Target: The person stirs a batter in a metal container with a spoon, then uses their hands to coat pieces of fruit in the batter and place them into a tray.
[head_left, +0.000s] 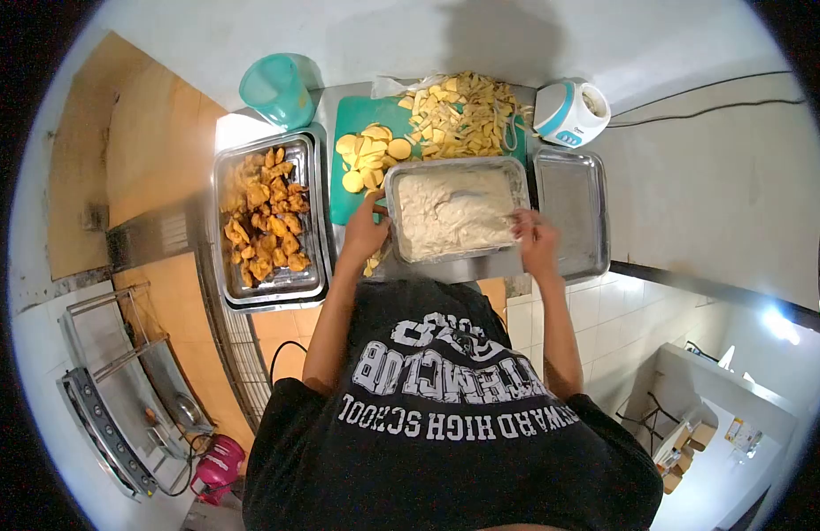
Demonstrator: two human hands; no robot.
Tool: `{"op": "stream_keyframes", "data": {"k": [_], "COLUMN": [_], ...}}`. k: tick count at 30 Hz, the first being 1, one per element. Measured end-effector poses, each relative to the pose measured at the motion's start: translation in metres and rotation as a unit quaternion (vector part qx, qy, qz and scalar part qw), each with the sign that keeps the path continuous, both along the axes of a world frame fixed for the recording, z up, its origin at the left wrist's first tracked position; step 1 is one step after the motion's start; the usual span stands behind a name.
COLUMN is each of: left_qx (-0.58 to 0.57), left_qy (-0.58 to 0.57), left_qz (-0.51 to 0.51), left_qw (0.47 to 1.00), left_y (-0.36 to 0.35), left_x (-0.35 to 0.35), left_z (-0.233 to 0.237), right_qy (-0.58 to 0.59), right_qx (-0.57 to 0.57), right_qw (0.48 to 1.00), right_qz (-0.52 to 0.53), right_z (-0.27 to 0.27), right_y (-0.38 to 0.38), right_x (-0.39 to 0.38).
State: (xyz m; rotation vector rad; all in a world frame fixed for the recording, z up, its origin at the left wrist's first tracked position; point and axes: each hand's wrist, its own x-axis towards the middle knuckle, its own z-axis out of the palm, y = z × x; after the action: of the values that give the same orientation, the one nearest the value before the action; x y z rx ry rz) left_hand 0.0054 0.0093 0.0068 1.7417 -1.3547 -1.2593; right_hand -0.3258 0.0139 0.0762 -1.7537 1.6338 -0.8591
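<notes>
A metal tray of pale flour or batter [456,211] sits in front of me on the steel counter. My left hand [366,232] grips the tray's left rim. My right hand [534,241] rests at its right near corner, fingers on the rim. Behind the tray lies a green cutting board [361,115] with round yellow slices [370,155] and a heap of cut yellow strips [459,111].
Left of the board stands a steel tray of orange fried pieces [264,221]. An empty steel tray [571,208] lies on the right. At the back are a teal jug [277,88] and a white-and-blue appliance [569,111]. A pink object [220,462] sits on the floor.
</notes>
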Motion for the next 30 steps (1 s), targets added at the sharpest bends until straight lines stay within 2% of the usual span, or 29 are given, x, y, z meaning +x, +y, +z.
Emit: {"op": "stream_keyframes", "data": {"k": [1, 3, 6, 8, 10, 11, 12, 13, 16, 17, 19, 20, 22, 23, 25, 27, 29, 30], "left_qx": [0.002, -0.023, -0.034, -0.017, 0.011, 0.011, 0.026, 0.040, 0.024, 0.022, -0.042, -0.039, 0.021, 0.019, 0.074, 0.044, 0.010, 0.016], "left_qy": [0.008, 0.002, 0.005, 0.013, -0.001, -0.003, 0.014, 0.031, 0.019, 0.019, -0.039, -0.039, -0.019, -0.019, -0.012, -0.050, -0.088, -0.087], "left_qz": [0.011, 0.008, 0.006, 0.015, 0.021, 0.023, 0.032, 0.044, 0.047, 0.055, 0.033, 0.042, 0.054, 0.059, 0.050, 0.035, 0.019, 0.014], "left_qw": [1.000, 1.000, 0.999, 1.000, 1.000, 1.000, 0.999, 0.998, 0.998, 0.998, 0.998, 0.998, 0.998, 0.998, 0.996, 0.997, 0.996, 0.996], "left_y": [0.000, 0.000, -0.001, 0.000, 0.001, 0.001, 0.000, -0.001, 0.000, -0.001, 0.003, 0.005, 0.000, -0.003, -0.004, -0.004, -0.006, -0.006], "left_x": [-0.001, 0.001, 0.002, 0.001, -0.001, -0.002, -0.004, -0.004, -0.001, 0.000, -0.001, -0.002, -0.004, -0.005, -0.007, -0.007, -0.004, -0.004], "left_z": [0.004, -0.009, -0.008, -0.001, 0.007, 0.008, 0.009, 0.008, -0.006, -0.010, -0.012, -0.012, -0.001, 0.006, 0.019, 0.011, 0.008, 0.009], "right_qy": [0.002, 0.041, 0.061, -0.008, -0.036, -0.013, -0.034, -0.035, -0.004, -0.004, -0.018, -0.018, 0.041, 0.041, 0.085, 0.090, 0.054, 0.026], "right_qx": [0.000, -0.055, -0.073, -0.086, -0.063, -0.047, -0.083, -0.085, -0.093, -0.095, 0.067, 0.070, 0.051, 0.048, -0.006, -0.012, -0.131, -0.119], "right_qw": [1.000, 0.994, 0.992, 0.996, 0.996, 0.995, 0.988, 0.987, 0.963, 0.960, 0.967, 0.965, 0.983, 0.982, 0.991, 0.992, 0.982, 0.982], "right_qz": [0.005, -0.083, -0.080, -0.026, 0.054, 0.087, 0.127, 0.132, 0.254, 0.263, 0.245, 0.254, 0.171, 0.176, 0.104, 0.092, 0.126, 0.142], "right_z": [0.000, -0.002, -0.055, -0.047, -0.042, -0.040, -0.041, -0.040, -0.028, -0.020, -0.001, 0.008, 0.023, 0.020, 0.012, -0.007, -0.038, -0.044], "right_y": [-0.005, -0.021, -0.041, -0.043, -0.040, -0.035, -0.031, -0.029, -0.024, -0.026, -0.029, -0.032, -0.043, -0.052, -0.063, -0.067, -0.066, -0.063], "right_x": [-0.008, -0.015, -0.014, 0.022, 0.058, 0.071, 0.080, 0.081, 0.066, 0.053, 0.024, 0.011, -0.011, -0.018, -0.018, -0.006, 0.020, 0.036]}}
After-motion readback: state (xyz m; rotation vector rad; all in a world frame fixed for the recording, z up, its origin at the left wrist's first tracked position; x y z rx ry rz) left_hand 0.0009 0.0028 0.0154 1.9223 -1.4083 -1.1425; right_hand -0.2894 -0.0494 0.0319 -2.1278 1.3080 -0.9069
